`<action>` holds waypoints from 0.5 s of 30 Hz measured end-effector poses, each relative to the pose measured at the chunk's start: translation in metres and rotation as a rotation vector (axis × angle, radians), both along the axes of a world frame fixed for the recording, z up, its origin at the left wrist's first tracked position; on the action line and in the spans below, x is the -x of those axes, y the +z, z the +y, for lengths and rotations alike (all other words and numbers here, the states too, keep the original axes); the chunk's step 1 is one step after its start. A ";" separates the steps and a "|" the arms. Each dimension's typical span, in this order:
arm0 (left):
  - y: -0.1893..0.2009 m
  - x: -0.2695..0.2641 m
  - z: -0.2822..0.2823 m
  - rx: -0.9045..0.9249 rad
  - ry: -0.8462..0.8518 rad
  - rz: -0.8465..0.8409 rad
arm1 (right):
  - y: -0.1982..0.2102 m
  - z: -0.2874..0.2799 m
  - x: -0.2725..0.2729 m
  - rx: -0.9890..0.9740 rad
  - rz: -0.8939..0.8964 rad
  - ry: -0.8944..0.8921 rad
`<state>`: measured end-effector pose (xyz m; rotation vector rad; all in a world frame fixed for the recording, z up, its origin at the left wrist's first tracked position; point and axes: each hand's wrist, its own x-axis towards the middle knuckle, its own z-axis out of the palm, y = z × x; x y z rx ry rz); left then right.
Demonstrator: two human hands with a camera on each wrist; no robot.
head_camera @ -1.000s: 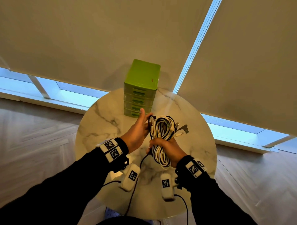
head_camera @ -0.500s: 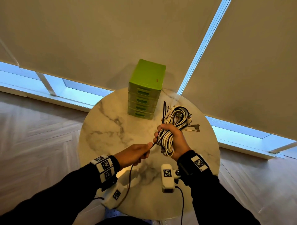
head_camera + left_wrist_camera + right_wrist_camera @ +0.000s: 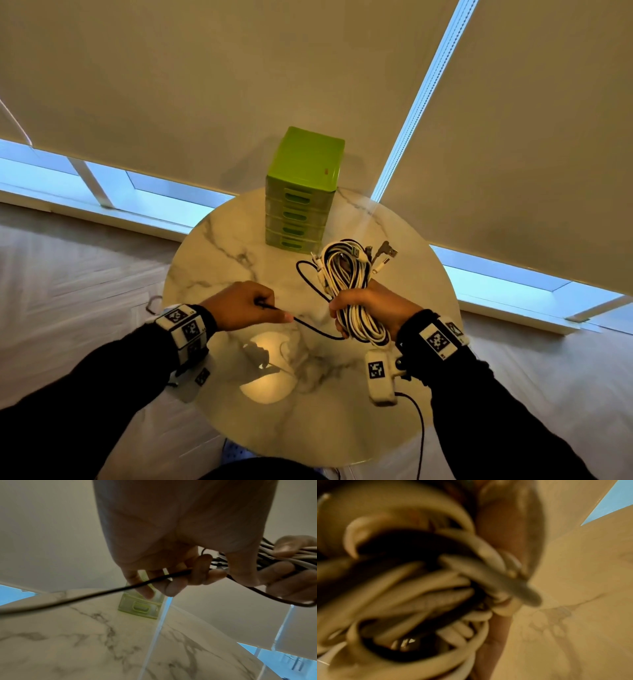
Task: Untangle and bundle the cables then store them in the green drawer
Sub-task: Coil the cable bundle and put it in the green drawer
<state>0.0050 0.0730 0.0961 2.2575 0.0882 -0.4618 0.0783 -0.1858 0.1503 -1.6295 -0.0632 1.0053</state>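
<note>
My right hand (image 3: 366, 305) grips a coiled bundle of white and black cables (image 3: 346, 274) above the marble table (image 3: 212, 260), plugs sticking out at its top right. The same bundle of cables (image 3: 412, 591) fills the right wrist view, blurred. A thin black cable (image 3: 315, 329) runs from the bundle leftward to my left hand (image 3: 246, 305), which pinches it in curled fingers. In the left wrist view that black cable (image 3: 85, 596) passes through the left hand (image 3: 180, 574) and trails off left. The green drawer unit (image 3: 301, 192) stands at the table's far edge, all drawers closed.
The round table stands against beige roller blinds (image 3: 205, 85) with a strip of window below. Wood floor (image 3: 68, 267) lies on both sides. Wrist camera units (image 3: 378, 375) and their cords hang under my wrists over the table's near part.
My left hand dropped from the top of the bundle, took the black cable and pulled it out to the left. My right hand shifted the bundle slightly right.
</note>
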 end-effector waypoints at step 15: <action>0.023 -0.051 -0.075 1.180 0.762 0.001 | -0.009 0.026 0.014 -0.091 -0.100 -0.202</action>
